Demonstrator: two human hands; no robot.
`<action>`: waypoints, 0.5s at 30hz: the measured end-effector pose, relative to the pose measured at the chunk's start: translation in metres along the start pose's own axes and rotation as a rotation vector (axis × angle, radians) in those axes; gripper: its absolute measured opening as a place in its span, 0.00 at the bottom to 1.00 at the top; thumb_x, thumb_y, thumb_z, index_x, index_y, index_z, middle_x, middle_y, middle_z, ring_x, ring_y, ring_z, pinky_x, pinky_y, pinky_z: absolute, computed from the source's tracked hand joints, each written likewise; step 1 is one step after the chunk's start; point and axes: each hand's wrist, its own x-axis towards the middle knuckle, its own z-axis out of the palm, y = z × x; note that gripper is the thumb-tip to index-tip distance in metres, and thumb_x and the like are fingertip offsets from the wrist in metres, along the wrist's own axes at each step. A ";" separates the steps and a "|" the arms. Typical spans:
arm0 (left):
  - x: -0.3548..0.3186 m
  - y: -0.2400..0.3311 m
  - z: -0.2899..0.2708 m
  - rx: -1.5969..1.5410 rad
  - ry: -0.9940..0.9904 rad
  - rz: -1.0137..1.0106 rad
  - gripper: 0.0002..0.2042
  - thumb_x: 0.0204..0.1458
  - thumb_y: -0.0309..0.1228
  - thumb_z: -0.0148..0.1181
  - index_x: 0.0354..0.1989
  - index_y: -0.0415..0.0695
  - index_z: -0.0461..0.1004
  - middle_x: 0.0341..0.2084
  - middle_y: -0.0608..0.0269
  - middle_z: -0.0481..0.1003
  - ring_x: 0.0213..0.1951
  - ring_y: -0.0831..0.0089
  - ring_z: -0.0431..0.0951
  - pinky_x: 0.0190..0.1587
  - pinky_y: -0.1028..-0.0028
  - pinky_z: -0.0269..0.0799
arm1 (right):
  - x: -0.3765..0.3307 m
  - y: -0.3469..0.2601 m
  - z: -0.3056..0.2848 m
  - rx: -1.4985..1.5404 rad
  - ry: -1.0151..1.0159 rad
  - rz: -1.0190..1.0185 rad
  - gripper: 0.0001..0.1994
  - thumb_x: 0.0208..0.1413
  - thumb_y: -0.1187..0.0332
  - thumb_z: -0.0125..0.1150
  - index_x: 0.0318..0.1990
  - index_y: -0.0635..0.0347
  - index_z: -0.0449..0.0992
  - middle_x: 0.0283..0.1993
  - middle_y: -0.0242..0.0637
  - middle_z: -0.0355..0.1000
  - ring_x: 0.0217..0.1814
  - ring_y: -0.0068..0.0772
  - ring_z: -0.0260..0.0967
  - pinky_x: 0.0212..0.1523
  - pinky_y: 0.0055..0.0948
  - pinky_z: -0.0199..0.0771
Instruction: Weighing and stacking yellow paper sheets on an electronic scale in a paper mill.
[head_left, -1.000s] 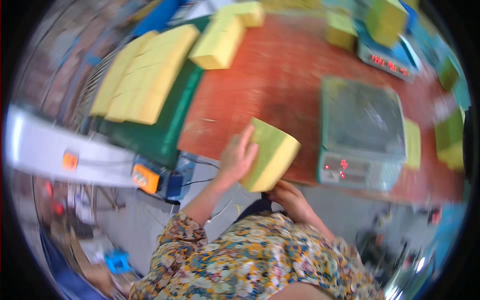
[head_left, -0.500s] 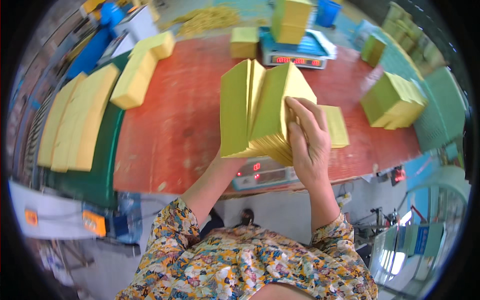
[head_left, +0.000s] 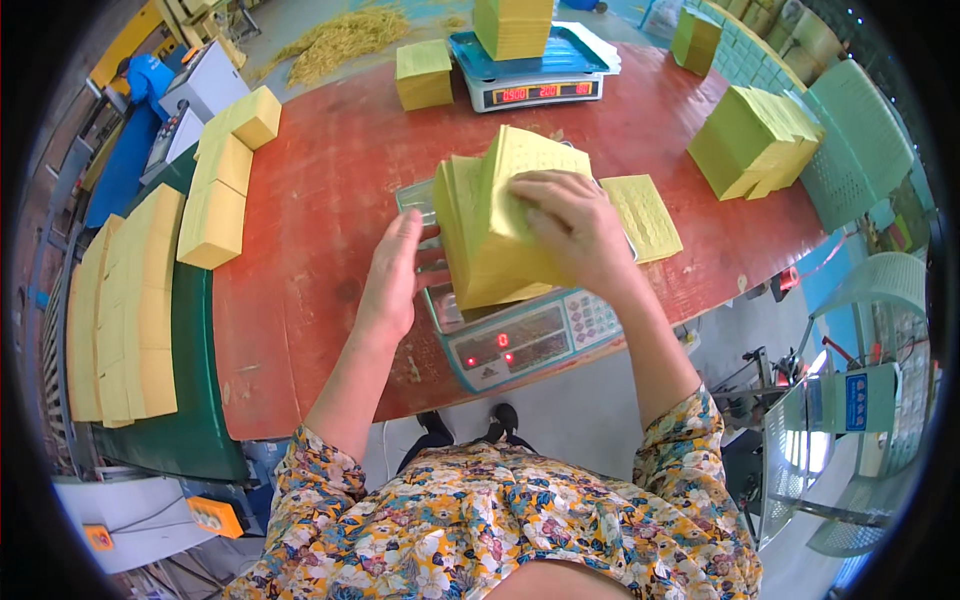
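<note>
A thick stack of yellow paper sheets (head_left: pixel 500 230) stands tilted over the pan of a digital scale (head_left: pixel 510 345), its sheets split into leaning sections. My right hand (head_left: pixel 575 225) grips the stack from the right, fingers bent over its upper face. My left hand (head_left: pixel 392 275) is open beside the stack's left side, thumb up and fingers apart; its fingertips are partly hidden, so I cannot tell whether they touch the paper. Just right of the scale, a thin yellow paper pile (head_left: pixel 643 218) lies flat on the red table (head_left: pixel 310 270).
Farther back, a second scale (head_left: pixel 540 92) bears a tall yellow stack (head_left: pixel 512 28), with a yellow block (head_left: pixel 424 75) beside it. A large yellow stack (head_left: pixel 757 143) stands at right. Long yellow rows (head_left: pixel 140 310) line a green surface (head_left: pixel 190 400) at left.
The stack has come down onto the near scale and turned. My left hand has come out from behind it to its left side. My right hand has shifted over its upper face.
</note>
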 end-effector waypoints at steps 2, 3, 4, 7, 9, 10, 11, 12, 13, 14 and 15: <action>0.006 0.001 -0.010 0.192 -0.072 -0.001 0.26 0.63 0.43 0.49 0.62 0.35 0.62 0.46 0.53 0.73 0.47 0.70 0.75 0.46 0.68 0.75 | 0.012 -0.019 0.005 -0.065 -0.042 -0.062 0.10 0.52 0.72 0.57 0.42 0.59 0.79 0.48 0.38 0.76 0.53 0.40 0.71 0.58 0.39 0.65; 0.010 -0.002 -0.016 0.377 -0.146 -0.001 0.26 0.63 0.41 0.50 0.62 0.35 0.62 0.47 0.55 0.73 0.47 0.73 0.74 0.46 0.70 0.75 | 0.015 -0.026 0.007 -0.135 -0.089 -0.126 0.10 0.52 0.72 0.58 0.42 0.59 0.78 0.48 0.38 0.76 0.53 0.40 0.71 0.59 0.40 0.64; 0.015 -0.009 -0.025 0.440 -0.147 0.060 0.23 0.61 0.37 0.53 0.60 0.33 0.65 0.46 0.52 0.74 0.40 0.72 0.76 0.41 0.73 0.73 | 0.015 -0.024 0.007 -0.096 -0.075 -0.117 0.12 0.53 0.71 0.59 0.45 0.59 0.78 0.49 0.40 0.75 0.54 0.41 0.71 0.57 0.38 0.65; 0.017 -0.015 -0.035 0.751 -0.013 0.318 0.24 0.62 0.36 0.52 0.62 0.32 0.62 0.51 0.50 0.72 0.47 0.69 0.74 0.49 0.72 0.70 | 0.007 -0.014 -0.006 -0.004 0.263 0.190 0.15 0.58 0.65 0.57 0.50 0.62 0.76 0.50 0.43 0.75 0.54 0.38 0.71 0.56 0.34 0.66; 0.019 -0.018 -0.026 0.565 -0.026 0.368 0.25 0.64 0.36 0.49 0.64 0.32 0.59 0.56 0.51 0.68 0.55 0.68 0.69 0.56 0.71 0.64 | -0.008 0.025 -0.020 0.123 0.253 0.422 0.18 0.60 0.62 0.56 0.52 0.63 0.74 0.50 0.43 0.74 0.54 0.36 0.71 0.56 0.32 0.67; 0.022 -0.017 -0.021 0.393 -0.038 0.420 0.26 0.66 0.36 0.46 0.66 0.32 0.56 0.61 0.52 0.64 0.62 0.67 0.64 0.64 0.70 0.58 | -0.006 0.031 -0.021 0.258 0.252 0.656 0.20 0.62 0.59 0.54 0.55 0.65 0.73 0.50 0.43 0.73 0.54 0.33 0.70 0.55 0.30 0.67; 0.023 -0.013 -0.017 0.387 -0.032 0.421 0.26 0.66 0.36 0.46 0.66 0.32 0.56 0.61 0.52 0.64 0.62 0.67 0.64 0.64 0.70 0.58 | -0.006 0.033 -0.019 0.256 0.245 0.652 0.20 0.62 0.59 0.54 0.55 0.65 0.73 0.50 0.43 0.73 0.54 0.33 0.70 0.55 0.30 0.67; 0.024 -0.008 -0.012 -0.063 -0.085 0.165 0.27 0.67 0.40 0.43 0.67 0.34 0.54 0.63 0.53 0.62 0.64 0.68 0.61 0.66 0.69 0.54 | -0.004 0.030 -0.015 0.486 0.173 0.819 0.22 0.62 0.58 0.54 0.56 0.66 0.72 0.50 0.42 0.73 0.53 0.31 0.70 0.55 0.29 0.66; 0.022 -0.005 -0.009 -0.512 -0.125 -0.090 0.28 0.68 0.43 0.39 0.69 0.36 0.52 0.65 0.54 0.60 0.66 0.69 0.57 0.67 0.69 0.50 | 0.001 0.024 -0.008 0.722 0.084 0.979 0.24 0.63 0.57 0.53 0.57 0.68 0.70 0.49 0.40 0.73 0.52 0.28 0.69 0.54 0.28 0.66; 0.025 -0.031 0.002 -0.199 -0.172 0.180 0.28 0.68 0.45 0.38 0.70 0.40 0.52 0.65 0.57 0.60 0.64 0.70 0.58 0.66 0.69 0.52 | 0.010 0.016 -0.002 0.672 0.088 0.956 0.22 0.62 0.60 0.53 0.58 0.67 0.70 0.47 0.38 0.73 0.49 0.26 0.68 0.52 0.27 0.66; 0.023 -0.034 0.009 -0.255 -0.177 0.166 0.29 0.67 0.47 0.37 0.70 0.42 0.50 0.64 0.58 0.59 0.63 0.71 0.59 0.65 0.70 0.53 | 0.014 0.016 0.000 0.674 0.075 0.957 0.22 0.62 0.60 0.53 0.58 0.67 0.70 0.47 0.38 0.73 0.49 0.26 0.68 0.52 0.27 0.66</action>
